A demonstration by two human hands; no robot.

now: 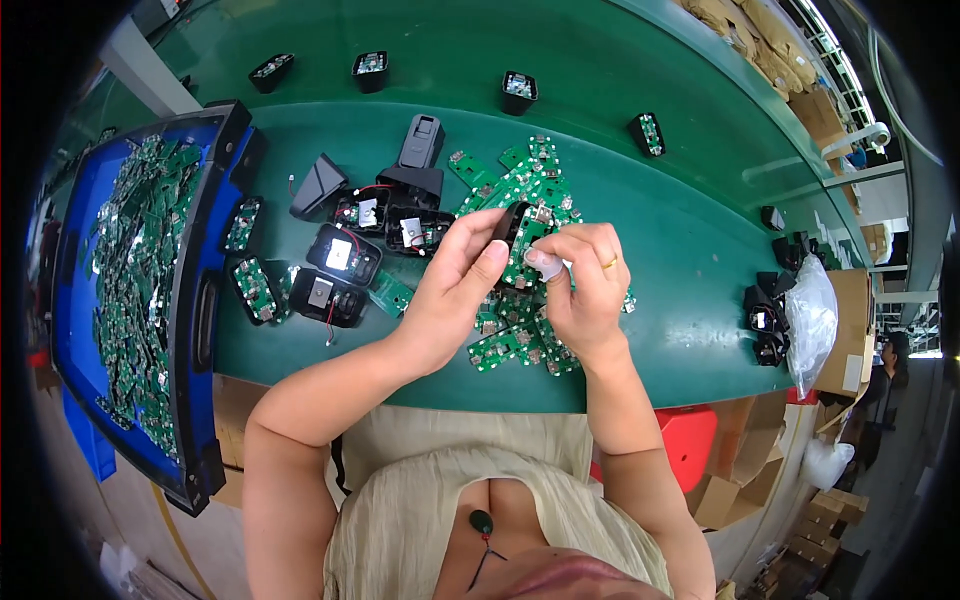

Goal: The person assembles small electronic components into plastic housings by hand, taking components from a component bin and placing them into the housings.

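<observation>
My left hand (pixel 450 295) is closed round a black plastic housing (pixel 509 222), held tilted above the table. In its open face sits a green circuit board (pixel 527 235). My right hand (pixel 590 280) meets the board with thumb and forefinger pinched together; whitish covers wrap the fingertips. Whether anything small is between them is hidden. Loose green circuit boards (pixel 510 346) lie heaped beneath and behind both hands. To the left, several open black housings (pixel 333 300) with red wires lie close together, next to a grey-black casing (pixel 422 142).
A blue tray with a black rim (pixel 206 325), heaped with circuit boards, stands at the left. Several filled housings (pixel 519 92) are spaced along the far side. At the right are a clear plastic bag (pixel 811 325) and a cardboard box (pixel 850 335). A red stool (pixel 688 445) stands below the table edge.
</observation>
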